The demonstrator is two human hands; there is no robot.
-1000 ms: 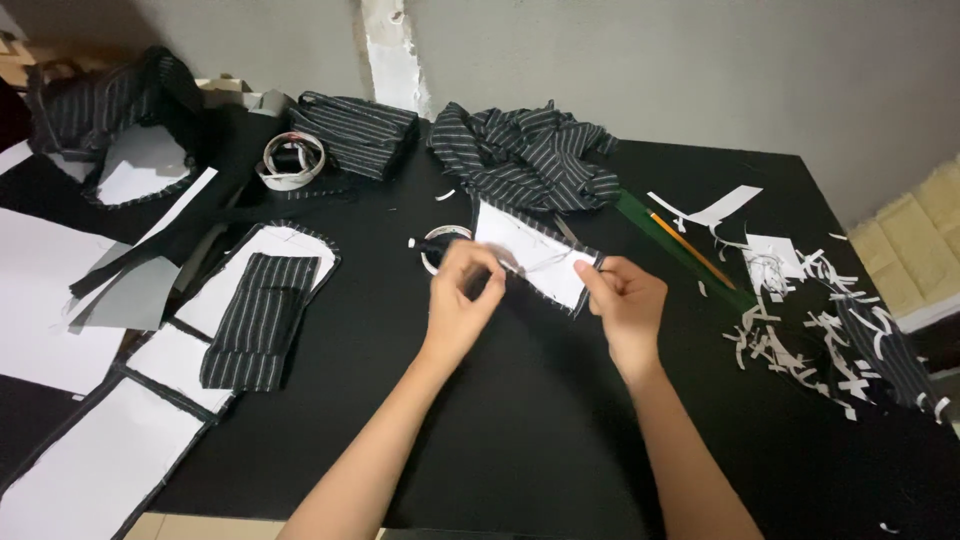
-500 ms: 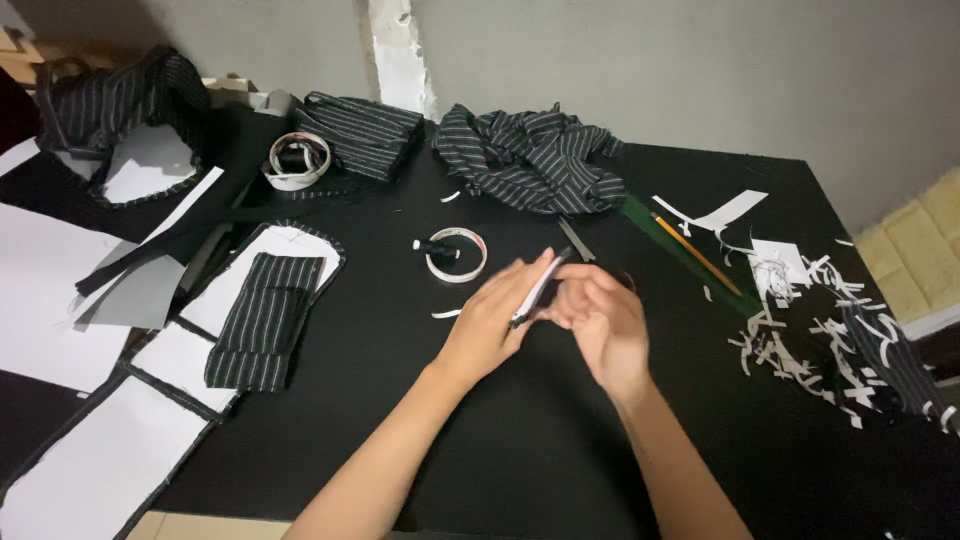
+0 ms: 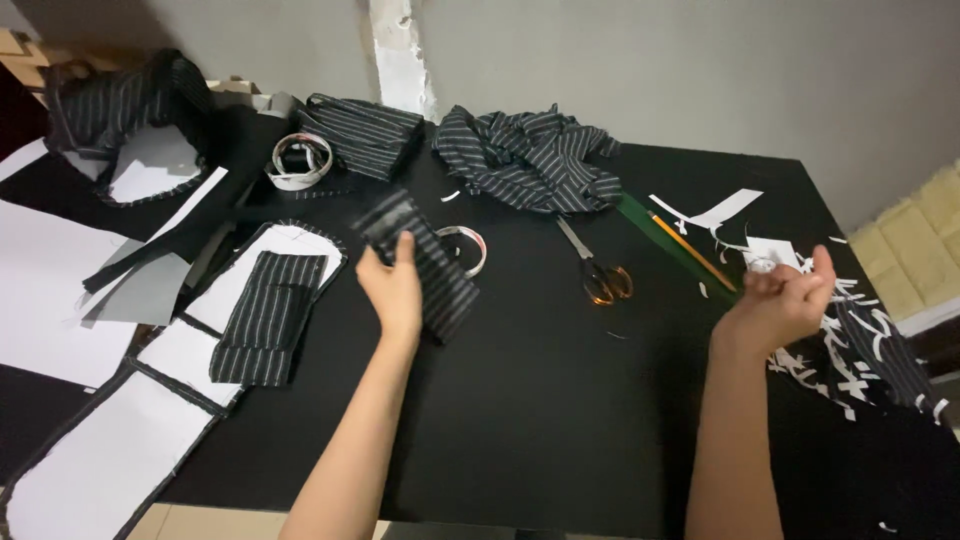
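My left hand (image 3: 393,290) holds a black pinstriped fabric piece (image 3: 425,262) up above the black table (image 3: 540,400), its striped side facing me, blurred by motion. The hand hangs just left of a roll of white tape (image 3: 462,247). My right hand (image 3: 783,301) is far to the right, over the edge of a heap of paper and fabric scraps (image 3: 860,350). Its fingers are curled and pinched; whether something small is between them I cannot tell.
Scissors (image 3: 597,268) with orange handles, a green ruler (image 3: 668,240) and a pencil (image 3: 692,250) lie right of centre. Bunched striped cloth (image 3: 530,160) sits at the back. White-backed cut panels (image 3: 250,300) and another tape roll (image 3: 299,160) are on the left.
My hands were together at the table's centre on the piece. They have parted: the left carried the fabric leftward and turned it over, the right swung out to the scrap heap.
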